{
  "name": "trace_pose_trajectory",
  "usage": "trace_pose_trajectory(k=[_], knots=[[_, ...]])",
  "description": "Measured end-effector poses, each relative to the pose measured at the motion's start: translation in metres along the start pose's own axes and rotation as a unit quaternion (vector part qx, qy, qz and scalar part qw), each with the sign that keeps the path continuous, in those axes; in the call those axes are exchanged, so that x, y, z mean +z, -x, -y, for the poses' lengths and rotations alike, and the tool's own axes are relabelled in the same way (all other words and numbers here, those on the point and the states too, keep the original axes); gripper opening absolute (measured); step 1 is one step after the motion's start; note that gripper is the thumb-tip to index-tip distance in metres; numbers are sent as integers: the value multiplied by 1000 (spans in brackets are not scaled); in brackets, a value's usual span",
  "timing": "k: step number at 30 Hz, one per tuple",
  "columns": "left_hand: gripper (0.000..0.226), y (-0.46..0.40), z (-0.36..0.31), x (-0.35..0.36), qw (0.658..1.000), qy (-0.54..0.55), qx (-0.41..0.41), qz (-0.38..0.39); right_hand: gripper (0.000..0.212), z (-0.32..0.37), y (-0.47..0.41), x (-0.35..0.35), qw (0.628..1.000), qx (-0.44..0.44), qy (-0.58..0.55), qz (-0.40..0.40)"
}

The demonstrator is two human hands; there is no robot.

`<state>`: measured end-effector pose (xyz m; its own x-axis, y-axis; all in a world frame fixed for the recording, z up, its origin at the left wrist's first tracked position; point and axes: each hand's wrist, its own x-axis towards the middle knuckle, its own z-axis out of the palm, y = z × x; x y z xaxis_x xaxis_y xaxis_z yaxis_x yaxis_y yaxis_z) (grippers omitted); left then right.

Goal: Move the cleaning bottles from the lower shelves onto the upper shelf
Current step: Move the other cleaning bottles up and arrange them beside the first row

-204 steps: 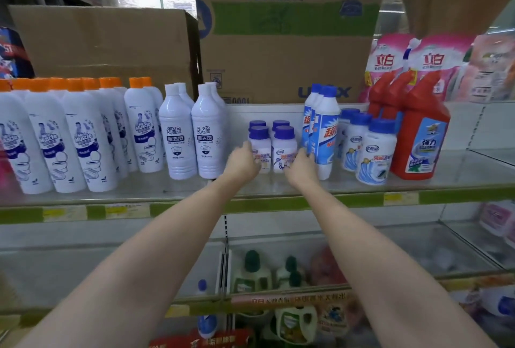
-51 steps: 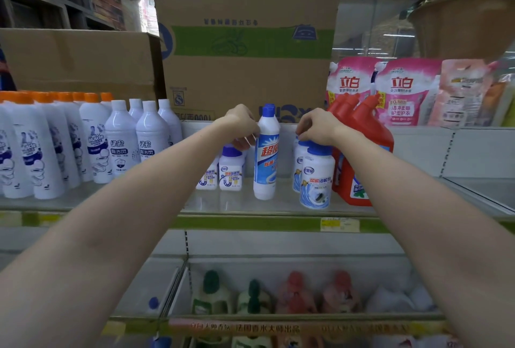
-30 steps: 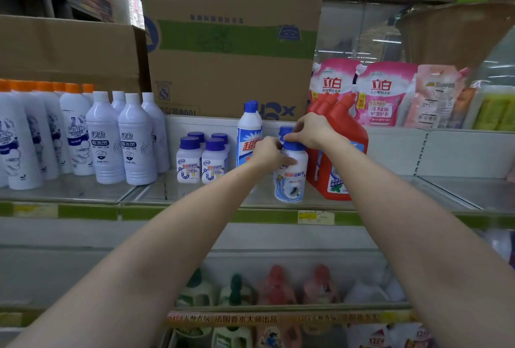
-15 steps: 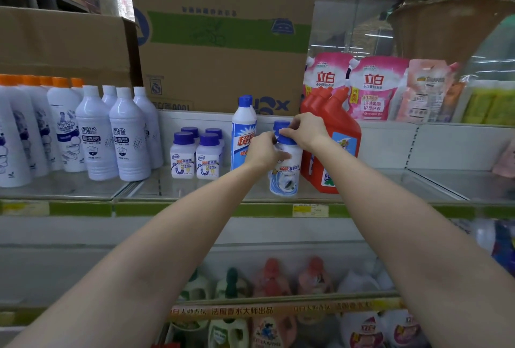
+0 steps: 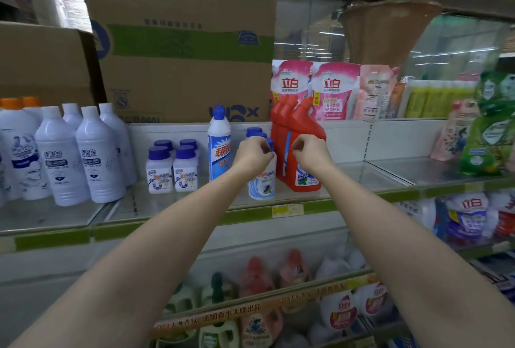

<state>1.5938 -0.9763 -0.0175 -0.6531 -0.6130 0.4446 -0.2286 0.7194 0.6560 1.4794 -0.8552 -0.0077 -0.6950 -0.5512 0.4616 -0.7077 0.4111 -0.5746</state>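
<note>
Two bare forearms reach forward and up to a glass shelf at chest height. The left hand (image 5: 252,156) has its fingers curled over the blue cap and shoulder of a short white bottle (image 5: 262,183) with a blue-and-white label, gripping its top. This bottle stands upright near the front edge of the upper shelf (image 5: 362,177). The right hand (image 5: 309,152) floats just to the right of that cap, fingers curled into a loose fist that holds nothing, directly in front of a red angled-neck bottle (image 5: 299,149) without clearly touching it.

More blue-capped bottles stand close behind the held one. To its left rises a tall slim white bottle (image 5: 219,144) with a blue cap and red lettering, then four small squat white bottles (image 5: 172,168) with purple caps in a tight block. Farther left stand large smooth white bottles (image 5: 80,158), some capped white and some orange.

Bare glass lies in front of the small bottles and to the right of the red ones. The shelf's front edge carries a green strip with a yellow price tag (image 5: 287,210). Brown cardboard boxes (image 5: 178,41) rise behind the shelf, and pink refill pouches (image 5: 315,88) stand to the right of them. A lower shelf (image 5: 250,308) holds blurred green, pink and white containers.
</note>
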Motion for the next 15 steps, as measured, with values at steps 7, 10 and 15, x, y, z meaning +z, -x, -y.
trace_pose_trajectory(k=[7,10,15], knots=[[16,-1,-26,24,997,2,-35,63,14,-38,-10,-10,999,35,-15,-3],[18,-11,-34,42,997,-7,-51,64,28,-52,-25,-16,999,38,-15,13],[19,-32,-56,65,996,-18,-71,53,53,-75,-50,-29,999,20,-14,27]])
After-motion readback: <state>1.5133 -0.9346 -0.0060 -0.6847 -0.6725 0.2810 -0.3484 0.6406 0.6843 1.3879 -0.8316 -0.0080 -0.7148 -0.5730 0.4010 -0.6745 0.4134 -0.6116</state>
